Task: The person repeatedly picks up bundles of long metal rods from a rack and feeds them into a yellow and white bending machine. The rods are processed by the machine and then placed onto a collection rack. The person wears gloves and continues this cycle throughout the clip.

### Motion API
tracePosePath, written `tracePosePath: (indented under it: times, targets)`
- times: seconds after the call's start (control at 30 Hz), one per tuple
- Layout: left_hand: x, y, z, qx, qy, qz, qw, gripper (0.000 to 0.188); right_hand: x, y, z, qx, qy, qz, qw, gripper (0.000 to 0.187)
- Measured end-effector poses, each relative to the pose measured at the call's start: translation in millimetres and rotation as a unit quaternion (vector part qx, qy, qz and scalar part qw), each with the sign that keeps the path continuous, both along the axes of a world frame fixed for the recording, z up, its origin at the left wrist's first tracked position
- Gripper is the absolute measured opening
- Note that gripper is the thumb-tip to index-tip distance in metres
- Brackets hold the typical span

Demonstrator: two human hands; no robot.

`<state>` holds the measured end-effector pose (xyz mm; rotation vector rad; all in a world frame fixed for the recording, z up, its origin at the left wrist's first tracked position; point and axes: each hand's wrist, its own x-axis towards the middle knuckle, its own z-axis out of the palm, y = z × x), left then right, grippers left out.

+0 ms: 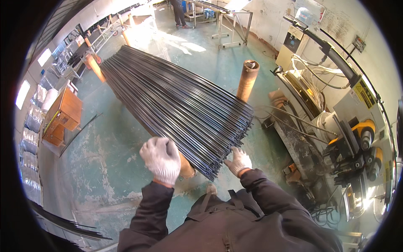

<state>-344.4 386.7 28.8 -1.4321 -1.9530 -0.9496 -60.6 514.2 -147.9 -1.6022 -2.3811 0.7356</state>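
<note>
A wide bundle of long, thin black rods (168,96) stretches away from me, its uneven near ends close to my body. By the near left corner is my left hand (161,157), in a white knit glove, its fingers curled in. Whatever those fingers may hold is hidden. At the near rod ends my right hand (239,161), gloved the same way, has its fingers stretched out and apart. Its fingertips are at the ends or just beside them; contact is hard to tell.
Brown tube posts flank the bundle, including a near right post (247,80) and a far left post (95,68). Machinery with hoses (331,122) lines the right side. A wooden cabinet (65,111) stands at left. Far off, a person (178,12) stands near a metal-framed table (228,21).
</note>
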Motion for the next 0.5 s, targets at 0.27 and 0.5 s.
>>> tracePosePath:
  times: [0.27, 0.5]
  targets:
    - [-23, 10, -11, -0.008, 0.000, -0.045, 0.999, 0.022, -135, 103, -28, 0.016, -0.184, 0.036, 0.982, 0.120]
    - [-27, 13, -11, -0.015, -0.020, -0.039, 0.999, 0.027, -154, 117, -32, -0.093, -0.180, 0.054, 0.978, 0.095]
